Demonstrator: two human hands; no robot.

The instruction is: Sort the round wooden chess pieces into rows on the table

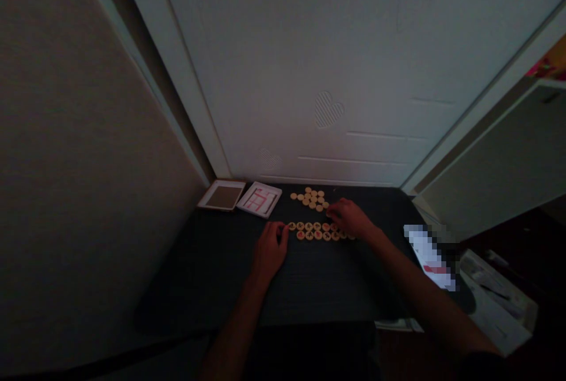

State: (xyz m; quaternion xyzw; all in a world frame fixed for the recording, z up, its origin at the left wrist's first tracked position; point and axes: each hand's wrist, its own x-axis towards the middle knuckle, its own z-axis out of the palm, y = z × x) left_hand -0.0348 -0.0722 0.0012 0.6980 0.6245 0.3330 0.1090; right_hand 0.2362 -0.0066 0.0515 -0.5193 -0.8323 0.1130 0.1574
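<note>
Two rows of round wooden xiangqi pieces (318,235) lie on the dark table, with red or black characters facing up. At the left end of the upper row rests my left hand (270,248), its fingers curled close by the end piece; what they hold, if anything, is hidden. My right hand (351,219) reaches over the right end of the rows and covers part of them. Its fingertips pinch a xiangqi piece at the near right edge of a loose group of blank-looking pieces (313,199) farther back.
Left of the loose pieces lie a white case with red lines (260,199) and an open box part (221,195). A pixelated phone-like object (428,257) is on the table's right side. A white panel with heart reliefs (328,111) stands behind the table (318,286).
</note>
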